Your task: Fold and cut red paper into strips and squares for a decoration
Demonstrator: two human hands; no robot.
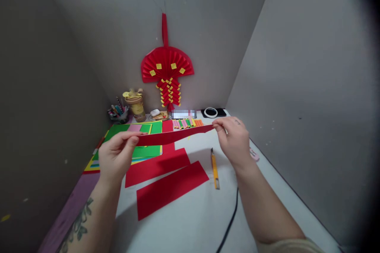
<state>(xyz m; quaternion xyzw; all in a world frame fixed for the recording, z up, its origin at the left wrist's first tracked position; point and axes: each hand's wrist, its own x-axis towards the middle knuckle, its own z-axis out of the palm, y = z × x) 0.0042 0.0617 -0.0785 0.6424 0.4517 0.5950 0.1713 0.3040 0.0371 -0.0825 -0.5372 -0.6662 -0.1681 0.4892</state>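
Note:
A long strip of red paper is stretched above the table between my two hands. My left hand pinches its left end between thumb and fingers. At the other end, my right hand pinches the strip's corner, a little higher than the left. Below it on the table lie two red paper rectangles, a nearer one and a farther one, set at a slant. A yellow utility knife rests to their right, below my right hand.
Green and coloured sheets are stacked at the back left. Small coloured paper rolls lie behind the strip. A pen holder, a cup and a roll of tape line the back wall. A red fan decoration hangs there. A black cable crosses the front.

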